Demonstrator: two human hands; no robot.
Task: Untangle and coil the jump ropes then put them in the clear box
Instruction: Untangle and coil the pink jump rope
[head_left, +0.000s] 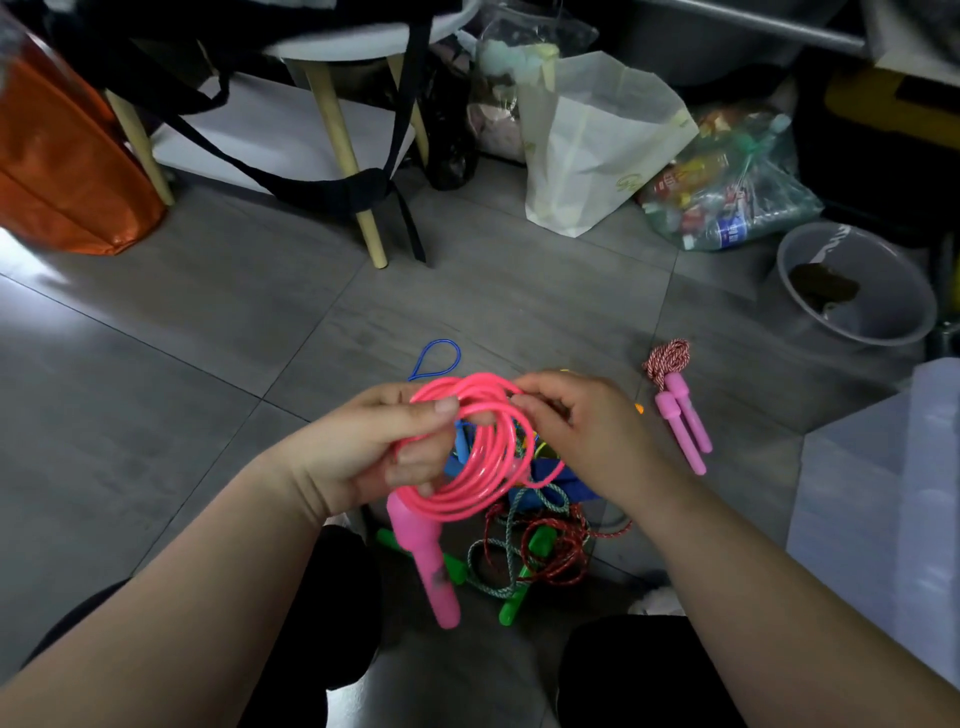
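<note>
**One pink rope nearly coiled, a tangle left on the floor**

Below the pink coil (467, 493), nearest the person's knees, its pink handle (426, 561) hangs free. Just under and behind the coil, the tangled pile (540, 551) lies on the floor, with green handles and red-speckled and teal-speckled cords looped through one another.

The left grip (374, 447) holds the coil itself, fingers curled through the loops and the thumb pressed on top. At the coil's right edge, the right grip (582, 421) is narrow and pinches a pink strand. I judge this to be the coiling step, close to done for this rope. Its second handle is not visible.

The next move calls for laying the last strand onto the loops while the left thumb stops them springing apart. The bundle then needs securing before it goes to the box.

Beyond the coil, a blue loop (434, 358) pokes out on the floor. To the coil's right lies a red-and-white rope (675, 395), already bundled, with two pink handles. Farther right stands a pale translucent shape (878, 499), which may be the clear box, though I cannot tell. Farthest from the coil are a grey bucket (857, 291) and a white paper bag (597, 145).
</note>
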